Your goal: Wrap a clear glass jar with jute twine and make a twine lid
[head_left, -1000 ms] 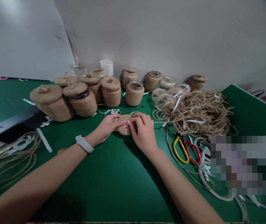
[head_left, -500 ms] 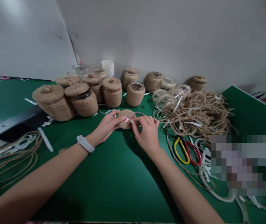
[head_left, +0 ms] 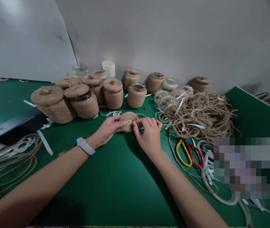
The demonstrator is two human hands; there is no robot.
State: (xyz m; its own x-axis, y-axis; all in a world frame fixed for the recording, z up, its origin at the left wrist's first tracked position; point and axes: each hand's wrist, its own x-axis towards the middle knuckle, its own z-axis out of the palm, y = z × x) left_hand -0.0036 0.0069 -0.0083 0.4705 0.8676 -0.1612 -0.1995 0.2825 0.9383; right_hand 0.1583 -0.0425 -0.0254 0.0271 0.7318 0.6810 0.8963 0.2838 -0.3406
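Observation:
My left hand [head_left: 108, 129] grips a round, coiled jute lid [head_left: 128, 116] by its left side, thumb lying across its face. A small red-and-white patch [head_left: 129, 124] shows at the lid's centre, partly under that thumb. At the lid's right edge the thumb and fingertips of my right hand [head_left: 149, 133] pinch a strand of jute twine, which runs out to the right toward a loose heap of twine [head_left: 203, 114]. Just where the strand meets the lid is hidden by the fingers.
Several twine-wrapped jars [head_left: 112, 95] stand behind my hands, and clear plastic domes [head_left: 168, 102] lie by the heap. Scissors [head_left: 183, 153] with yellow and red handles rest at right, near white strips [head_left: 208, 186]. A black box [head_left: 18, 126] and more twine [head_left: 28, 161] are at left.
My left thumb has slid slightly right across the lid, covering more of the red-and-white patch. My right hand keeps nearly the same place and pinch.

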